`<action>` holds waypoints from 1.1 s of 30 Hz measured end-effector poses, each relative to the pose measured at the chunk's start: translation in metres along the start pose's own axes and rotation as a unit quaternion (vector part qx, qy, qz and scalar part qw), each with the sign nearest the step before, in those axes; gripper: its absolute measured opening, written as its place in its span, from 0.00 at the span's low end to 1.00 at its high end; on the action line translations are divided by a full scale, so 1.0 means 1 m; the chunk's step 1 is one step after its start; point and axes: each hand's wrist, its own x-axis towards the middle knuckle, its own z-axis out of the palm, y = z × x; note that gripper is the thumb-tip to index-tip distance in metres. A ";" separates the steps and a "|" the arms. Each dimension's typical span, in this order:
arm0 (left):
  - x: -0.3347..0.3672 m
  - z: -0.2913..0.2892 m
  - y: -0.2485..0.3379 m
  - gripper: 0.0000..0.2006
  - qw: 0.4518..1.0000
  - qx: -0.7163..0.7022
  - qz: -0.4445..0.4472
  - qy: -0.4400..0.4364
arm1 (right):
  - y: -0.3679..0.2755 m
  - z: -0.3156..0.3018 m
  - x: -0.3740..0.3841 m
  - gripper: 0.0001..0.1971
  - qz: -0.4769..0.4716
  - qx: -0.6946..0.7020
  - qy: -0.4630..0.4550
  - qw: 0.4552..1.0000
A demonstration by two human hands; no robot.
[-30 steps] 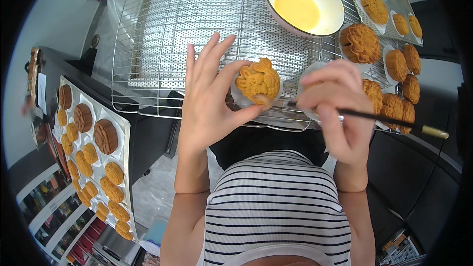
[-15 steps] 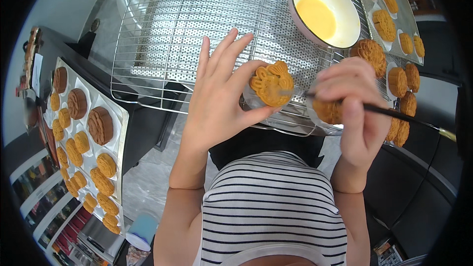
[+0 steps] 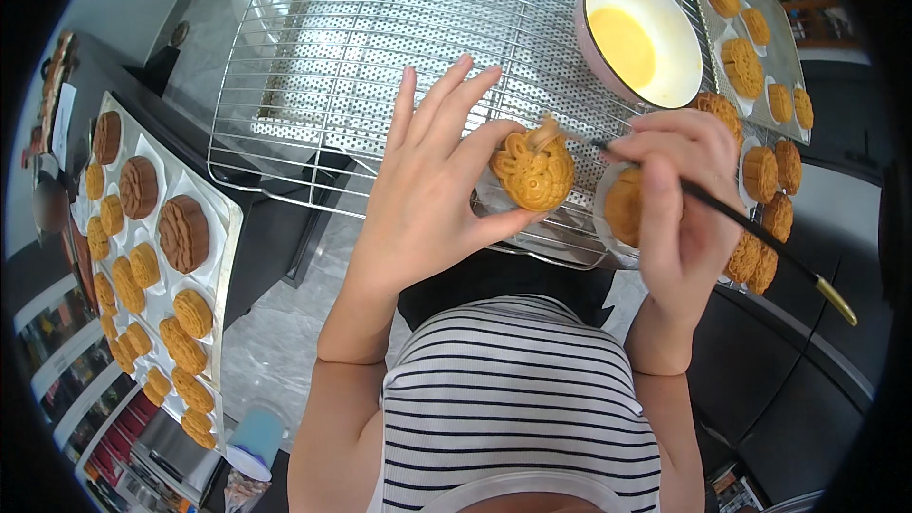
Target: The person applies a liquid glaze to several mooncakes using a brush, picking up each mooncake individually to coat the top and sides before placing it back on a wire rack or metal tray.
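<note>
My left hand holds a golden, moulded mooncake at its side between thumb and forefinger, with the other fingers spread. Raised patterns cover the mooncake's top. A thin brush with a black handle and gold end is pinched in my right hand. Its bristles touch the upper edge of the mooncake and look slightly blurred. Below my right fingers, another mooncake sits in a pale paper liner, partly hidden. A white bowl with a dark rim holds yellow liquid, just beyond my right hand.
A wire rack lies under my hands, over a perforated metal sheet. At the left stands a tray of brown and golden mooncakes on liners. Another tray with mooncakes is at the far right, and several more mooncakes cluster nearer.
The brush tip has moved from the middle of the mooncake's face to its upper edge. My left hand keeps its hold on the mooncake. The whole view has shifted slightly.
</note>
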 end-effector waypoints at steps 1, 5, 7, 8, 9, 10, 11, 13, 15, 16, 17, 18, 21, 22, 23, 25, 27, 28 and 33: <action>0.000 0.000 0.000 0.33 1.000 0.000 0.001 0.001 | 0.000 -0.001 -0.001 0.04 -0.001 -0.001 0.000 1.000; 0.000 0.001 0.000 0.33 1.000 -0.008 -0.003 0.001 | -0.005 0.001 0.001 0.05 -0.004 0.108 -0.051 0.993; -0.001 0.000 0.000 0.33 1.000 -0.007 -0.006 0.003 | -0.001 0.006 0.001 0.06 -0.008 0.052 -0.020 0.998; -0.001 0.000 0.000 0.33 1.000 -0.002 -0.006 0.001 | 0.002 0.004 0.002 0.06 0.015 0.003 -0.001 1.000; -0.001 0.000 0.000 0.33 1.000 0.003 -0.006 -0.002 | 0.006 0.000 0.002 0.06 0.039 -0.046 0.018 0.998; 0.000 0.000 0.000 0.33 1.000 0.002 -0.004 -0.002 | 0.011 -0.005 0.000 0.07 0.061 -0.033 0.027 0.997; 0.001 0.000 0.001 0.33 1.000 0.002 0.000 -0.002 | 0.010 -0.008 -0.003 0.07 0.062 -0.035 0.028 0.997; 0.001 0.000 0.001 0.33 1.000 0.002 0.003 -0.004 | 0.006 -0.010 -0.009 0.06 0.060 0.036 0.018 0.997; -0.001 0.000 0.000 0.33 1.000 0.000 -0.011 -0.006 | 0.004 -0.008 -0.013 0.05 0.042 0.093 -0.004 0.995; -0.001 0.000 0.000 0.33 1.000 0.000 -0.011 -0.008 | -0.001 -0.013 -0.012 0.05 0.007 0.103 -0.067 0.992; -0.002 0.000 -0.001 0.33 1.000 0.006 -0.012 -0.006 | -0.001 -0.015 -0.012 0.04 -0.003 0.119 -0.093 0.989; -0.003 0.000 -0.001 0.33 1.000 0.012 -0.014 -0.004 | -0.001 -0.017 -0.011 0.04 -0.013 0.136 -0.119 0.983; 0.001 -0.001 0.002 0.33 1.000 0.020 0.002 -0.013 | 0.007 -0.023 -0.007 0.04 0.001 0.119 -0.103 0.988; 0.001 -0.001 0.002 0.33 1.000 0.021 0.005 -0.015 | 0.012 -0.019 -0.010 0.04 0.011 0.073 -0.036 0.997; 0.001 0.000 0.001 0.33 1.000 0.019 0.003 -0.008 | 0.012 -0.019 -0.009 0.05 0.024 0.032 0.000 0.999; 0.002 0.000 0.001 0.34 1.000 0.019 0.003 -0.003 | 0.014 -0.019 -0.012 0.04 0.033 0.047 0.006 0.998; 0.002 0.000 0.001 0.34 1.000 0.020 0.000 -0.005 | 0.011 -0.021 -0.014 0.03 -0.017 0.096 -0.058 0.994; 0.001 0.001 0.001 0.34 1.000 0.021 0.001 -0.008 | 0.010 -0.023 -0.018 0.03 -0.031 0.098 -0.086 0.991; 0.002 0.000 0.002 0.33 1.000 0.028 -0.003 -0.009 | 0.019 -0.021 -0.027 0.04 0.018 0.114 -0.040 0.993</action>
